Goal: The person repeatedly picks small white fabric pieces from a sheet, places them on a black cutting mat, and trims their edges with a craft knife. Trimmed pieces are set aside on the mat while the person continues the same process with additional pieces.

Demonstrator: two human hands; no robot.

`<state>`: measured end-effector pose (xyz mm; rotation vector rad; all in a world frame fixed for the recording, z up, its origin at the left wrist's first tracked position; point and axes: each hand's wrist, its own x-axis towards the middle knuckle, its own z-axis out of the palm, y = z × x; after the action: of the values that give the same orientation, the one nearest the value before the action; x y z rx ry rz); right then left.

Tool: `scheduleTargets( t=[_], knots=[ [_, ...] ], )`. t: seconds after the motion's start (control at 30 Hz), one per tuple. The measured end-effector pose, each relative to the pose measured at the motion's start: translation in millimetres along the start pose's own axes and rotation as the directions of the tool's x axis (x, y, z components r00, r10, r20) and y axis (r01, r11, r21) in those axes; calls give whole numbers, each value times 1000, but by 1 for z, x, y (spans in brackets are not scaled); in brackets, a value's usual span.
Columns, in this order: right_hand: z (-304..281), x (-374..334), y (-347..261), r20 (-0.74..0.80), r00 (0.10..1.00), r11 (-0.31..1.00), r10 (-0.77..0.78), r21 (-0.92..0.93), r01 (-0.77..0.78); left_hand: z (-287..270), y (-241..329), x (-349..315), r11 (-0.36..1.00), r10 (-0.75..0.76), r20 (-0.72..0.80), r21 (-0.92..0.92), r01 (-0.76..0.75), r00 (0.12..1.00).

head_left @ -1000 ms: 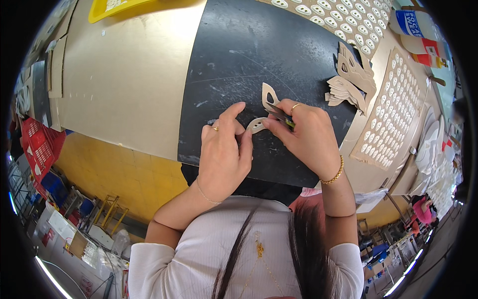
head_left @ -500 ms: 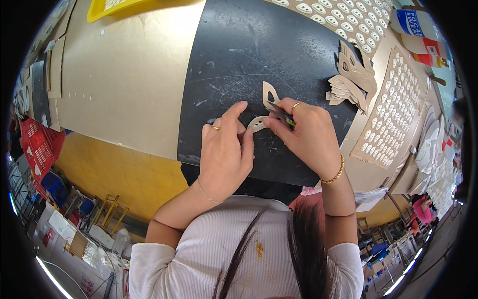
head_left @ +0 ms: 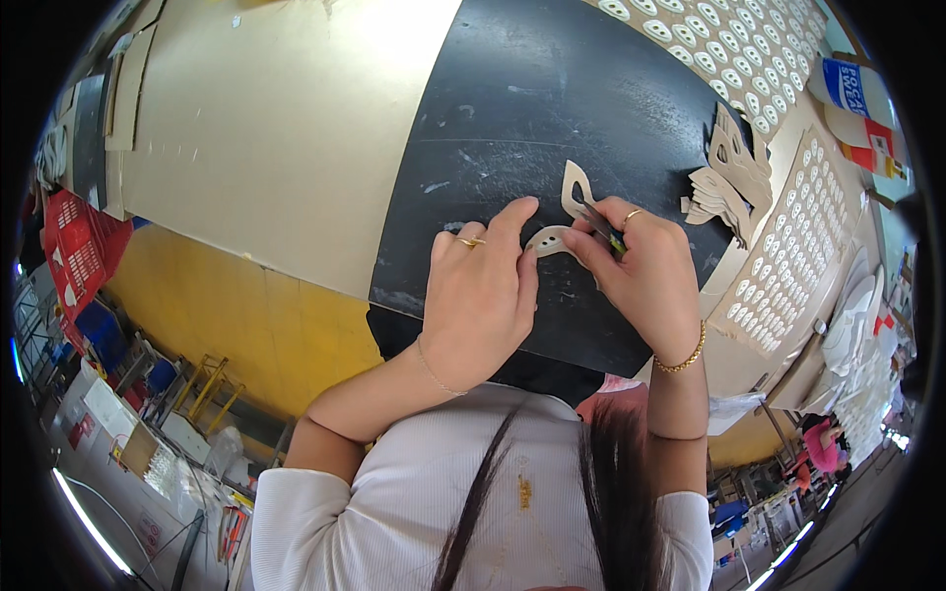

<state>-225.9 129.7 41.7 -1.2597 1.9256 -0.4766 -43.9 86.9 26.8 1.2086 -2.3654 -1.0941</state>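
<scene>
Over the black mat (head_left: pixel 473 177), my left hand (head_left: pixel 483 295) has its thumb at the left end of a beige curved piece (head_left: pixel 548 239) with small dark holes. Its index finger stretches out apart from the thumb. My right hand (head_left: pixel 645 281) is closed around small snips (head_left: pixel 598 221) with dark blades and a yellow-green part. The right thumb also presses on the curved piece. Just beyond the blades stands a pointed beige part (head_left: pixel 574 179) with an oval opening. Whether it joins the curved piece is hidden by my right fingers.
Right of my hands lies a stack of beige cut pieces (head_left: pixel 724 192) at the mat's edge. Brown sheets bearing rows of white oval pieces (head_left: pixel 778 246) lie farther right and at the back. A blue-and-white bottle (head_left: pixel 849 89) stands at the far right.
The view has shifted, so mat, hands and stack all sit farther right in the picture. The yellow tray has left the view. My hands keep nearly the same pose on the piece and snips.
</scene>
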Motion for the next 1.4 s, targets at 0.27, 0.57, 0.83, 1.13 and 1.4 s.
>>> scheduleTargets(
  t=[0.27,0.57,0.83,1.13,1.4],
  knots=[
    [1,0,2,-21,999,998,-41,-39,41,0,-1,0,999,44,-16,9,-44,999],
    [3,0,3,-49,996,995,-75,-71,71,2,-3,-2,997,70,-16,31,-70,997],
    [4,-1,2,-59,997,996,-47,-74,43,6,-13,-4,959,250,-4,142,-247,968],
    [3,-1,1,-32,999,997,-26,-79,23,7,-34,-3,845,502,-24,225,-484,865],
    [3,-1,2,-35,999,995,-29,-93,26,8,-38,-3,824,529,-27,253,-506,848]
  ],
)
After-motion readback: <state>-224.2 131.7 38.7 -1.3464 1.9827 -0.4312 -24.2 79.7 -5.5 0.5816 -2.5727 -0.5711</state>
